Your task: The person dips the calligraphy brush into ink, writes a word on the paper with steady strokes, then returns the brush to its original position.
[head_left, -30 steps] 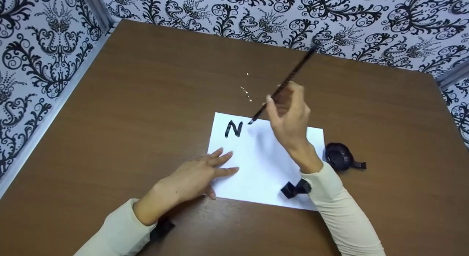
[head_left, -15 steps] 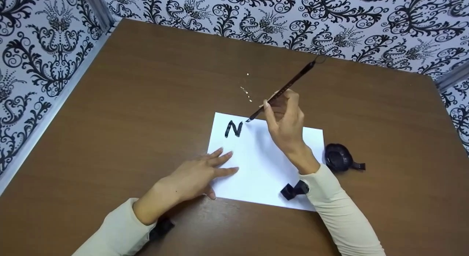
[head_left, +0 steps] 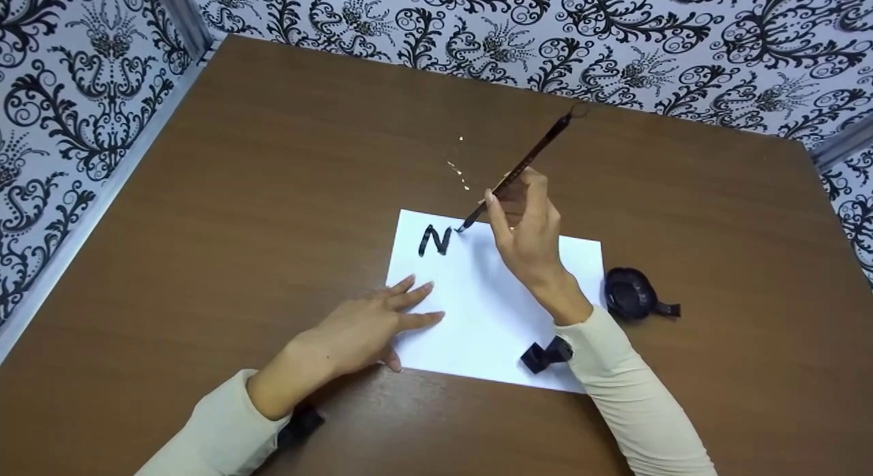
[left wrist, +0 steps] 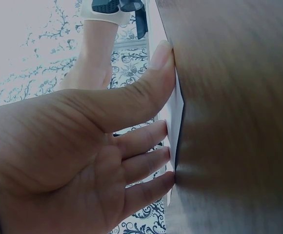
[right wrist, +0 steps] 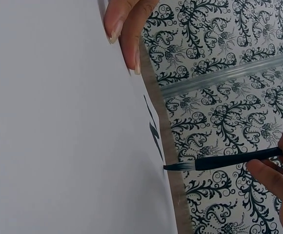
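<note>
A sheet of white paper (head_left: 470, 326) lies on the brown table, with a black painted letter N (head_left: 434, 241) near its top left corner. My right hand (head_left: 528, 237) pinches a dark paintbrush (head_left: 525, 164) slanting up to the right. In the right wrist view the tip of the paintbrush (right wrist: 180, 166) meets the paper just beside the N. With fingers spread, my left hand (head_left: 361, 326) rests on the paper's left edge. Its thumb and fingertips touch the sheet in the left wrist view, where the left hand (left wrist: 83, 146) shows its palm side.
A small dark dish (head_left: 629, 293) with a short handle stands against the paper's right side. Several pale specks (head_left: 458, 170) mark the brown table (head_left: 273, 189) beyond the sheet. Patterned wallpaper (head_left: 491, 39) borders the table's far edge.
My right hand has come slightly left and nearer with the paintbrush, whose tip has shifted a little left towards the N. The left hand has stayed in place.
</note>
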### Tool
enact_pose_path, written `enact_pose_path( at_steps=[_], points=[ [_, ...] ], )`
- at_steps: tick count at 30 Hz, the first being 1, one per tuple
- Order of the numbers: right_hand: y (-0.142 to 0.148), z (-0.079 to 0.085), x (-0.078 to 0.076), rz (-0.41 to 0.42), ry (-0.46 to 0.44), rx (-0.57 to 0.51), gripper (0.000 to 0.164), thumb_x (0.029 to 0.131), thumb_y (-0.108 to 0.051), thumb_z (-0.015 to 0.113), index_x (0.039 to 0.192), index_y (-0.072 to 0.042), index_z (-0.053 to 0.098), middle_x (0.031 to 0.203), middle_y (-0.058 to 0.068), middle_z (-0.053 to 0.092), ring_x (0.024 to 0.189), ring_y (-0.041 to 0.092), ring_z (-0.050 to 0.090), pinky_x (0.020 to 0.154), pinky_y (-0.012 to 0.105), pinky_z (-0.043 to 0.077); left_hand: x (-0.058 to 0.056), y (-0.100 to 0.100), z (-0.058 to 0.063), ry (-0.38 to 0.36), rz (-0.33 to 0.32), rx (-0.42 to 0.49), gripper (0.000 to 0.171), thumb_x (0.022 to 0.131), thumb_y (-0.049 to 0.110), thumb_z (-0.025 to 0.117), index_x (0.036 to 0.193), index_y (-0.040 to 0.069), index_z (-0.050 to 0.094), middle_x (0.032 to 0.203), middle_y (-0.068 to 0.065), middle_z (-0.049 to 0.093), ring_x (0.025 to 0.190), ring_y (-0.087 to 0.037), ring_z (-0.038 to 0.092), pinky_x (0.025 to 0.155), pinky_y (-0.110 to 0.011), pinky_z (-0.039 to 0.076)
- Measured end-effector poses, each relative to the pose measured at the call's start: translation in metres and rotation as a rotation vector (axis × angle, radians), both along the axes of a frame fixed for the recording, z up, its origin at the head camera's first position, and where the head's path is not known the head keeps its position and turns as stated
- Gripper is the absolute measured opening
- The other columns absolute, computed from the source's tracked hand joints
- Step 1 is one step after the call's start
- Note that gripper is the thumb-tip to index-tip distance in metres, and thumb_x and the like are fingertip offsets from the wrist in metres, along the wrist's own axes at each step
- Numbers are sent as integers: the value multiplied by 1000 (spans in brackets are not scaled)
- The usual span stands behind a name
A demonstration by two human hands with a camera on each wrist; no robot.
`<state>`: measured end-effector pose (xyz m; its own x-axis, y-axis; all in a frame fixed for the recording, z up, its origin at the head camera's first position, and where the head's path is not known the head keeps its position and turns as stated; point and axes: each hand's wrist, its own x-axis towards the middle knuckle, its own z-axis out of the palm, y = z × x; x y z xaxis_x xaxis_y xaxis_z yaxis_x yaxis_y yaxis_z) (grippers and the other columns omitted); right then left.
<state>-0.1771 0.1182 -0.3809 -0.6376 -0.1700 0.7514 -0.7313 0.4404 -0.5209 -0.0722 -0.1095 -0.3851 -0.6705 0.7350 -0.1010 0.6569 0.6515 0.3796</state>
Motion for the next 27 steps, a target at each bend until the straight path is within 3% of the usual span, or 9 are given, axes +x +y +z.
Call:
enact_pose_path(
  at_steps=[27],
  points=[
    [1, 7, 3, 67, -6, 50, 29, 89, 0, 61, 113, 1, 45, 85, 10, 60, 71, 16, 66, 58, 18, 52, 0, 0, 1, 7, -9, -14, 78, 69, 36, 70, 142, 18, 48, 153, -13, 29, 140, -35, 23, 100, -53, 37]
  ],
)
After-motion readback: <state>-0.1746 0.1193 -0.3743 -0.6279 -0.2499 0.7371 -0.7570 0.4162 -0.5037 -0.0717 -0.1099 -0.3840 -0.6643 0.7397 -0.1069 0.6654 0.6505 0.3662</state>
